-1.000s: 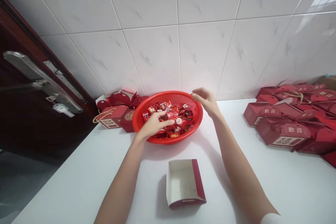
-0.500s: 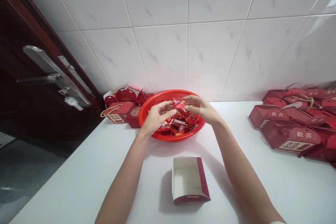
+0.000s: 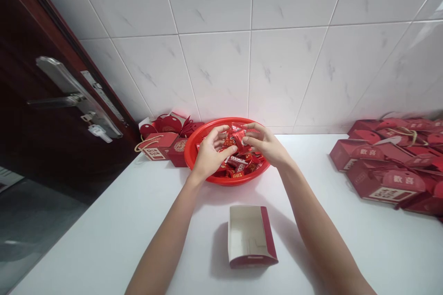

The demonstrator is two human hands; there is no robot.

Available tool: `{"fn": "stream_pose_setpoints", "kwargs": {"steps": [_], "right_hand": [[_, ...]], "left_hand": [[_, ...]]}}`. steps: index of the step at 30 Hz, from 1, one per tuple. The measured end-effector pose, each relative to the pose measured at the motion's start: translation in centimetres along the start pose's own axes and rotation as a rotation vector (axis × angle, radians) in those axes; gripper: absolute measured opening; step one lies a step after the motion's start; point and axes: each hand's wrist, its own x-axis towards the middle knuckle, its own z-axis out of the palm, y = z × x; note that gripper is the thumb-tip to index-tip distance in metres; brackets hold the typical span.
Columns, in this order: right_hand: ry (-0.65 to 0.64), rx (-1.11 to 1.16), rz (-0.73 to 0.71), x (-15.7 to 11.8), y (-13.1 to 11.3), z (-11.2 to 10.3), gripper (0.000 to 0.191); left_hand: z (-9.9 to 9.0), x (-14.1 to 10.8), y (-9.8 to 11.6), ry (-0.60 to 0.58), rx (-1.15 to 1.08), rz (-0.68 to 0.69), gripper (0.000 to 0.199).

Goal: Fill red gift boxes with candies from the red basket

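A round red plastic basket [image 3: 191, 166] holds several red-wrapped candies [image 3: 238, 162] at the centre of the table. Above its right part, my right hand [image 3: 265, 143] grips red candy packets [image 3: 239, 136] between thumb and fingers. My left hand [image 3: 212, 152] is over the basket's left part, its fingers curved and apart from the thumb, whose tip is close beside those packets. Nearer to me stands an open box [image 3: 247, 235], pale inside and dark red outside, with no candy visible in it.
Red folded gift boxes with rope handles [image 3: 159, 145] stand behind the basket's left side. More red boxes [image 3: 384, 179] are heaped at the right. A tiled wall [image 3: 218, 73] backs the white table [image 3: 145, 221]; a dark door [image 3: 38, 138] is at left.
My left hand has moved slightly right, with its thumb nearer the packets. The packets in my right hand have been raised and turned a little. The view has shifted slightly.
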Motion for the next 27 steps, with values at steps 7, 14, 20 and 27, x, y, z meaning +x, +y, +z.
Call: {"fn": "stream_pose_setpoints", "kwargs": {"steps": [7,14,20,27], "right_hand": [[-0.019,-0.03,0.022,-0.2,0.6,1.6,0.035],[-0.018,0.309,0.182,0.8,1.9,1.3,0.041],[-0.013,0.319,0.234,0.7,1.6,0.7,0.044],[-0.087,0.156,0.074,0.0,0.4,-0.1,0.034]], "left_hand": [[-1.6,-0.2,0.5,-0.125,0.144,-0.006,0.063],[-3.1,-0.3,1.3,-0.158,0.209,-0.001,0.069],[-2.8,-0.4,1.4,-0.187,0.295,0.048,0.067],[-3.5,-0.9,2.5,-0.279,0.299,0.018,0.053]]}}
